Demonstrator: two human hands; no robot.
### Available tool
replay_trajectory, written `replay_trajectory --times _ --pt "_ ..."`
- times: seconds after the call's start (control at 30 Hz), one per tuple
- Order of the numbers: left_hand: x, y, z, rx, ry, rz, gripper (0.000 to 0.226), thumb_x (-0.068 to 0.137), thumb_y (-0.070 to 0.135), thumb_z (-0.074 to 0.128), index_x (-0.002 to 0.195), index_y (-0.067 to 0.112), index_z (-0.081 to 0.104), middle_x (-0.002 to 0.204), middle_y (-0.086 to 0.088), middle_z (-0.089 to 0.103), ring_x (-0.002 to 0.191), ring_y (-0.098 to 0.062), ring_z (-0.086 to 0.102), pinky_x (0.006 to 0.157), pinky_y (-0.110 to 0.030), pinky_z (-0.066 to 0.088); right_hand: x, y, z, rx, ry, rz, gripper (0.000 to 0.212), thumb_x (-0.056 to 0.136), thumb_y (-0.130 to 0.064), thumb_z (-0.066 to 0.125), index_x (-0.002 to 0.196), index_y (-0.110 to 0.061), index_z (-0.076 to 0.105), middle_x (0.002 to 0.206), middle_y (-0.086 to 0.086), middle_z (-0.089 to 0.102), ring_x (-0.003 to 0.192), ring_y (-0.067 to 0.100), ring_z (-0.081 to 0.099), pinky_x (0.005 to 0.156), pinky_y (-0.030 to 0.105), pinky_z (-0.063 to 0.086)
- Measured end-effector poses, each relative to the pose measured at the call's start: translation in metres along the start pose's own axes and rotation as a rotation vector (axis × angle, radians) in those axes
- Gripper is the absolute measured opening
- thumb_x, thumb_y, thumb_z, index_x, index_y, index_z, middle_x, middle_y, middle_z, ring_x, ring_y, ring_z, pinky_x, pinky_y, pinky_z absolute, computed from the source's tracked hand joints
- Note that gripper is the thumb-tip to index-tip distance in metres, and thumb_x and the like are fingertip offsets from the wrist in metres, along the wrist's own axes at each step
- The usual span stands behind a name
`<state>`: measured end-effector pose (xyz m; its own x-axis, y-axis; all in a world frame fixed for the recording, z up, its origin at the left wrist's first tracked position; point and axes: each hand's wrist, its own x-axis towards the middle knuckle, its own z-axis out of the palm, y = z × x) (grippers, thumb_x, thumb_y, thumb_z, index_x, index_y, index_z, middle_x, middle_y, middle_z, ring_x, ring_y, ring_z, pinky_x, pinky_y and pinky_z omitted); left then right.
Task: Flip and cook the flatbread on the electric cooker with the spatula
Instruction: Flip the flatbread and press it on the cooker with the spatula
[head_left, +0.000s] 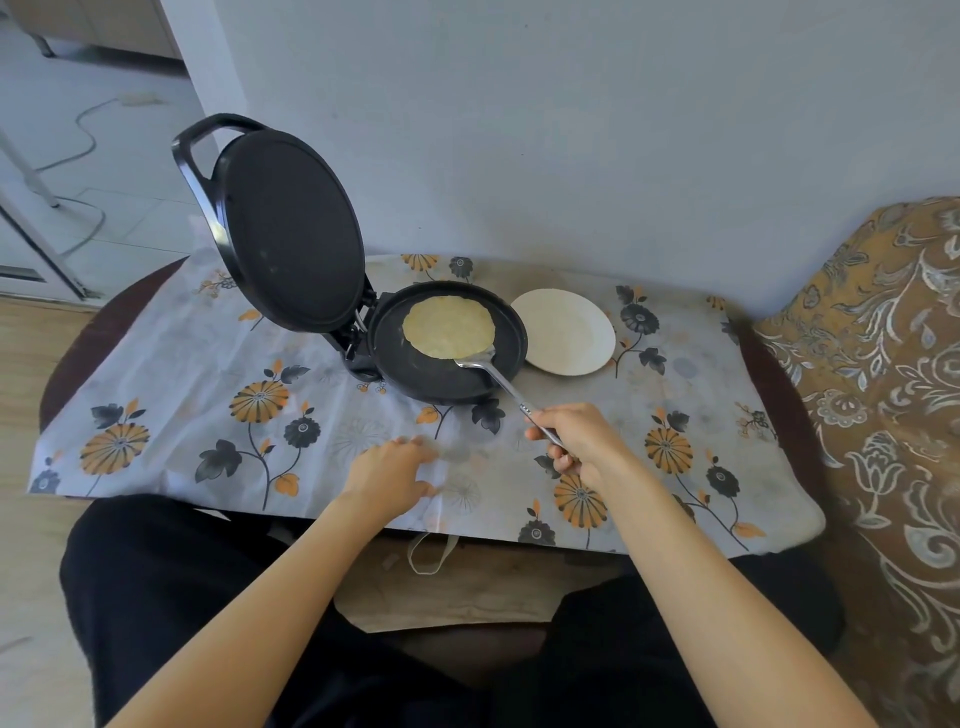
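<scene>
flatbread (448, 327) lies flat on the open electric cooker (447, 374), ahead of both hands. right hand (582, 441) is nearer, clamped on the spatula (498, 376), whose blade meets the bread's near-right edge. left hand (392, 475) rests open, empty, on the tablecloth (208, 364).

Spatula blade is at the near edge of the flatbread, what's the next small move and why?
Probably slide the spatula further under the flatbread. The blade only meets the near right edge, so most of the round lies unsupported on the lower plate. The right hand grips the handle; the left hand rests flat on the tablecloth. Lifting now would likely fold or tear it.
</scene>
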<state>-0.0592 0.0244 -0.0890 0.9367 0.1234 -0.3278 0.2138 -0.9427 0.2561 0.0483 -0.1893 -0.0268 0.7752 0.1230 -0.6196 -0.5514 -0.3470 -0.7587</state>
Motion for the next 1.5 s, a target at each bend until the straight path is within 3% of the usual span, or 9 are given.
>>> replay_trajectory --times 0.13,0.3,0.5,0.73,1.2,1.27,1.37,1.5 --pt "0.000 0.000 0.001 0.004 0.006 0.007 0.053 0.092 0.043 0.065 0.141 0.027 0.052 0.138 -0.001 0.058 0.115 -0.028 0.064 0.095 -0.039 0.053 0.007 0.000 0.004 0.092 -0.043 0.027 0.019 0.100 -0.012 0.061 0.110 0.003 0.068 0.078 0.008 0.069 0.045 0.009 0.041 0.033 0.016 0.031" --pt "0.001 0.000 0.002 0.003 0.009 0.006 0.054 0.093 0.042 0.064 0.142 0.027 0.050 0.135 -0.003 0.059 0.113 -0.029 0.064 0.093 -0.039 0.053 0.009 0.004 0.012 0.220 -0.114 0.071 0.014 0.099 -0.012 0.062 0.092 -0.001 0.068 0.077 0.008 0.068 0.042 0.006 0.040 0.032 0.014 0.031" --pt "0.001 -0.001 0.003 0.010 0.006 0.003 0.054 0.093 0.044 0.064 0.142 0.027 0.050 0.136 -0.003 0.059 0.113 -0.029 0.065 0.093 -0.039 0.053 0.012 -0.001 0.027 0.280 -0.117 0.061 0.013 0.101 -0.011 0.059 0.094 -0.001 0.062 0.075 0.011 0.068 0.049 0.009 0.036 0.031 0.013 0.026" --pt "0.001 -0.001 0.004 0.006 0.008 0.005 0.054 0.093 0.043 0.064 0.142 0.027 0.049 0.139 -0.002 0.057 0.113 -0.029 0.065 0.093 -0.039 0.053 0.015 -0.005 0.037 0.267 -0.096 0.027 0.011 0.104 -0.011 0.055 0.099 -0.003 0.060 0.077 0.008 0.064 0.032 0.004 0.035 0.028 0.014 0.022" --pt "0.000 -0.001 0.003 -0.007 0.014 0.005 0.053 0.093 0.043 0.063 0.142 0.028 0.050 0.141 -0.001 0.056 0.116 -0.027 0.063 0.094 -0.037 0.051 0.008 0.007 0.023 0.311 -0.033 -0.131 0.017 0.105 -0.014 0.052 0.097 -0.004 0.062 0.075 0.006 0.054 0.035 0.005 0.031 0.030 0.017 0.022" --pt "0.000 0.000 0.003 -0.009 0.015 0.004 0.053 0.093 0.043 0.063 0.143 0.029 0.050 0.140 -0.001 0.056 0.116 -0.027 0.063 0.095 -0.037 0.051 0.006 0.005 0.021 0.183 0.058 -0.240 0.016 0.105 -0.019 0.053 0.100 -0.008 0.064 0.077 0.003 0.058 0.041 0.006 0.038 0.035 0.018 0.028" --pt "0.001 0.001 0.002 -0.009 0.010 -0.002 0.053 0.094 0.042 0.063 0.142 0.028 0.051 0.140 -0.002 0.057 0.118 -0.028 0.062 0.097 -0.038 0.052 0.005 0.006 0.020 -0.201 0.279 -0.547 0.017 0.105 -0.026 0.051 0.110 -0.015 0.063 0.081 -0.003 0.064 0.065 0.010 0.057 0.055 0.024 0.042" --pt "0.003 0.002 -0.002 0.005 0.011 -0.007 0.053 0.092 0.043 0.065 0.141 0.026 0.053 0.134 -0.001 0.063 0.117 -0.026 0.063 0.097 -0.038 0.053 0.003 0.010 0.022 -0.551 0.354 -0.835 0.021 0.104 -0.016 0.053 0.124 -0.015 0.058 0.095 0.000 0.063 0.073 0.018 0.057 0.060 0.032 0.046"
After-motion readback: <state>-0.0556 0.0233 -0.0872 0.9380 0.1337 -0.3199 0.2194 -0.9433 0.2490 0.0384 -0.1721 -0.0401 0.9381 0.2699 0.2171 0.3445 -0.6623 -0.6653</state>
